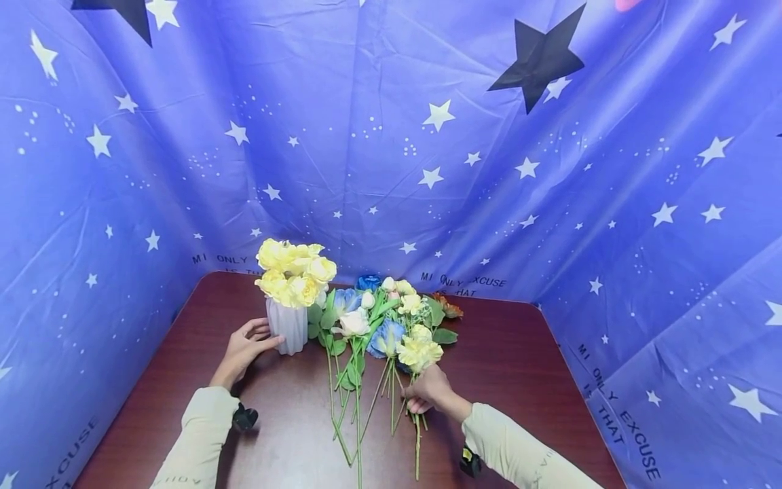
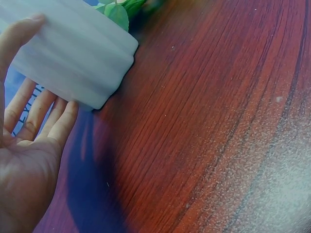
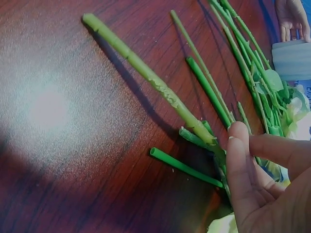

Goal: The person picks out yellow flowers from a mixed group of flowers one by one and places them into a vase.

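A pale ribbed vase (image 1: pixel 288 331) stands at the left of the table with a bunch of yellow flowers (image 1: pixel 296 275) in it. My left hand (image 1: pixel 247 350) holds its lower part loosely, thumb across the front and fingers round the side, as the left wrist view of the vase (image 2: pixel 80 51) also shows. On the right, my right hand (image 1: pixel 432 388) pinches a thin flower stem (image 3: pixel 198 47) between thumb and index finger, just below a pale yellow flower (image 1: pixel 419 353). Which bloom that stem belongs to is hidden. A thick green stem (image 3: pixel 155 85) lies beside the fingertips.
Between the hands lies a heap of artificial flowers, with a white flower (image 1: pixel 353 323), a blue flower (image 1: pixel 386 338) and an orange flower (image 1: pixel 451 307) among them. Long stems point toward the front of the wooden table (image 1: pixel 507 367). A starry blue curtain (image 1: pixel 379 136) surrounds the table.
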{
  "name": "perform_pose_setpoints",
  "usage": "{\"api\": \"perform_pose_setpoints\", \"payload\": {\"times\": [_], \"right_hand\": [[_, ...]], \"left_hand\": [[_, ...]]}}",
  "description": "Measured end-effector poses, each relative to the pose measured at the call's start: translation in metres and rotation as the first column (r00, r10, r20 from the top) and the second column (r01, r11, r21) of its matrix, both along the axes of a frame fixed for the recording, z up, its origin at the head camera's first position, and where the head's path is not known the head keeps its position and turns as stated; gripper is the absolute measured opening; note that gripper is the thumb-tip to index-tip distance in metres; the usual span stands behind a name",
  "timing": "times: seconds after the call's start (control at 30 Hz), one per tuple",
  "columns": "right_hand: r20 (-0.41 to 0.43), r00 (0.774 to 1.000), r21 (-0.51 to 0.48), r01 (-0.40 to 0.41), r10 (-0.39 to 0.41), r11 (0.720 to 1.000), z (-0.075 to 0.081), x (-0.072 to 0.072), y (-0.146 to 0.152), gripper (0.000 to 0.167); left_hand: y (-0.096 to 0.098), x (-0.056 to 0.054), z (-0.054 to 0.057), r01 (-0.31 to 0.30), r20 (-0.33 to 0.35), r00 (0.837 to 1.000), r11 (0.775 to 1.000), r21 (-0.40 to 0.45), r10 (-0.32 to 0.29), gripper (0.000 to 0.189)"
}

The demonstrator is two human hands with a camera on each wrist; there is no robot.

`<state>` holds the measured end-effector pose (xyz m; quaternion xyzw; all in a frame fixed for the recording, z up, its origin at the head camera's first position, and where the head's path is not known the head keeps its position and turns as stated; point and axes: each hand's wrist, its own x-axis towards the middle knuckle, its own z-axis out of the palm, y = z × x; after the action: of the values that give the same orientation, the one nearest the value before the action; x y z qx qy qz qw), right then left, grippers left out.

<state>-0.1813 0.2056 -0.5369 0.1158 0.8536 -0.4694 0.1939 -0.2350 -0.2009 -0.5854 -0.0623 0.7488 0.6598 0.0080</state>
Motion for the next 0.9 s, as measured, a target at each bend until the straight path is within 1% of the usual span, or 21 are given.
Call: {"api": "perform_pose_setpoints", "payload": {"times": [0.1, 0.23, 0.4, 0.6, 0.73, 0.9], "right_hand": [[0.016, 1.000, -0.053, 0.009, -0.008, 0.999, 0.000, 0.000, 0.002, 0.013], [0.051, 0.999, -0.122, 0.006, 0.000, 0.993, 0.000, -0.001, 0.004, 0.011], [0.097, 0.995, -0.184, 0.016, 0.002, 0.983, 0.002, 0.000, 0.007, 0.011], [0.112, 0.994, -0.253, 0.037, -0.009, 0.967, 0.009, 0.001, 0.010, 0.016], [0.129, 0.991, -0.282, 0.070, -0.035, 0.957, 0.012, 0.000, 0.011, 0.017], [0.172, 0.981, -0.333, 0.146, -0.093, 0.932, 0.013, 0.001, 0.012, 0.022]], "left_hand": [[0.000, 0.000, 0.001, 0.003, -0.001, 1.000, 1.000, -0.003, -0.003, 0.071], [-0.002, 0.000, 0.000, 0.000, 0.001, 1.000, 1.000, 0.001, 0.000, 0.071], [-0.002, 0.002, 0.000, 0.008, -0.007, 1.000, 1.000, -0.007, -0.008, 0.070], [0.000, -0.001, 0.000, 0.009, -0.008, 1.000, 1.000, 0.007, -0.009, 0.070], [0.001, -0.002, 0.001, 0.003, -0.014, 1.000, 1.000, 0.013, -0.002, 0.068], [0.003, 0.001, 0.002, 0.000, -0.009, 1.000, 1.000, 0.014, 0.000, 0.068]]}}
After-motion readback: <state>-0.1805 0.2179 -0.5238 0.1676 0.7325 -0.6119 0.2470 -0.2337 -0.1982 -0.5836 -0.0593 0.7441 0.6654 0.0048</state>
